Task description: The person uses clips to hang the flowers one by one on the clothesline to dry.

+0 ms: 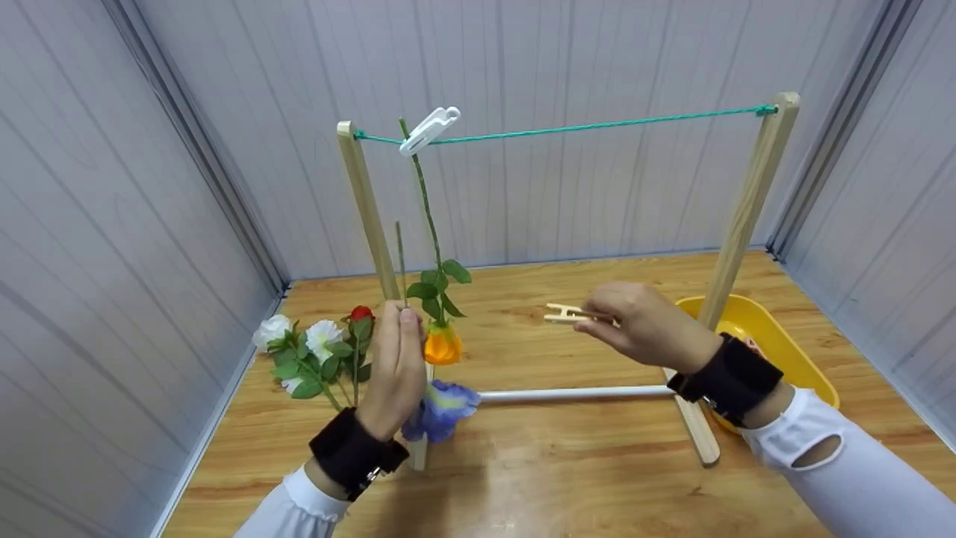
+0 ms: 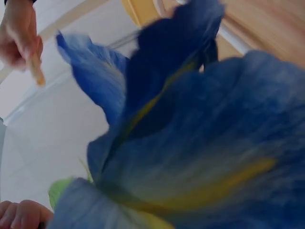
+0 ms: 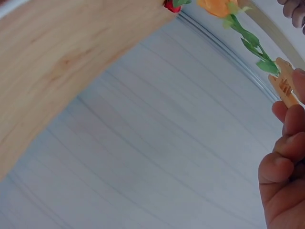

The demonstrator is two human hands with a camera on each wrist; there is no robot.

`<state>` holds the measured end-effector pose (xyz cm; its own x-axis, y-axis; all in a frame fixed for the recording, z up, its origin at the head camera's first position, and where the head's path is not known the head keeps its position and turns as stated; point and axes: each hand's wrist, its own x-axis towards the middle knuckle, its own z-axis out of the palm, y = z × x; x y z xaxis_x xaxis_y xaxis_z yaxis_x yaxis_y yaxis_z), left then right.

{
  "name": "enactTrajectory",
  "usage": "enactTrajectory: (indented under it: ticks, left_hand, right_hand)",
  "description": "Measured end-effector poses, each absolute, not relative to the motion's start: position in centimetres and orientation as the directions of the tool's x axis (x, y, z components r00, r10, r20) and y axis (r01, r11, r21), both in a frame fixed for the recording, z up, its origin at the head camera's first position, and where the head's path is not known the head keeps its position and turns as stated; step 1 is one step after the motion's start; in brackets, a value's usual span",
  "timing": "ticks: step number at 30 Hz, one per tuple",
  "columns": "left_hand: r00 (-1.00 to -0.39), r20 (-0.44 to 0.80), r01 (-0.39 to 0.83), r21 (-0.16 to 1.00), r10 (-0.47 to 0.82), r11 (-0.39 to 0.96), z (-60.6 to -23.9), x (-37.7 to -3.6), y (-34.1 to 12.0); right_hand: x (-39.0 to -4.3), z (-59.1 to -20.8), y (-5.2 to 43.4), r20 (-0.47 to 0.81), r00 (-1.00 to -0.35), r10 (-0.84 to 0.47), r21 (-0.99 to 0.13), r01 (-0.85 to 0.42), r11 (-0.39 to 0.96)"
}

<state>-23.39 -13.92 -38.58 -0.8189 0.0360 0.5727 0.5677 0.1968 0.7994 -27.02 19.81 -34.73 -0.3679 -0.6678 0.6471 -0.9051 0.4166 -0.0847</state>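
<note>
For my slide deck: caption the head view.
Left hand holds a blue flower stem-up; right hand pinches a wooden clothespin.

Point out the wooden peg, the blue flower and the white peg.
wooden peg [image 1: 562, 314], head view, on its free end left of the fingers
blue flower [image 1: 448, 403], head view, on the petals
white peg [image 1: 428, 129], head view, mid-body on the string

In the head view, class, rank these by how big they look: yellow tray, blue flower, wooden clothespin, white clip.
1. yellow tray
2. blue flower
3. wooden clothespin and white clip: alike, unranked; the clip hangs farther away.
</note>
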Motion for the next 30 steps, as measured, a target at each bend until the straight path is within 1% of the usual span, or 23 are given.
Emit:
enactTrajectory:
  ticks: [3, 9, 11, 15, 19, 24, 30]
  left_hand:
    - [-0.815, 0.573, 0.578, 0.795, 0.084, 0.185, -38.0, -23.6, -12.8]
    - [-0.837, 0.523, 0.546, 0.819, 0.162, 0.176, -37.0, -23.7, -11.1]
    - [-0.840, 0.511, 0.536, 0.833, 0.181, 0.137, -36.5, -24.0, -10.5]
    - [-0.841, 0.495, 0.509, 0.861, 0.220, 0.007, -35.4, -25.0, -9.5]
    - [-0.841, 0.488, 0.480, 0.872, 0.231, -0.095, -34.5, -26.3, -8.7]
    - [-0.831, 0.509, 0.486, 0.861, 0.225, -0.152, -33.6, -27.6, -7.5]
    - [-0.815, 0.527, 0.504, 0.850, 0.241, -0.154, -33.0, -28.6, -6.3]
  right_hand:
    - [-27.4, -33.5, 19.6, 0.662, -0.350, -0.663, -0.068, -0.909, 0.411]
    - [-27.8, -31.5, 19.1, 0.677, -0.325, -0.660, -0.038, -0.912, 0.409]
    - [-27.9, -30.9, 19.0, 0.676, -0.329, -0.659, -0.033, -0.908, 0.418]
    - [-28.1, -29.8, 18.7, 0.680, -0.338, -0.651, -0.033, -0.901, 0.433]
    - [-28.1, -28.7, 18.4, 0.685, -0.366, -0.630, -0.056, -0.889, 0.455]
    - [-28.1, -27.2, 18.0, 0.672, -0.419, -0.610, -0.089, -0.864, 0.495]
    - [-28.4, -25.3, 17.2, 0.705, -0.392, -0.590, -0.065, -0.865, 0.497]
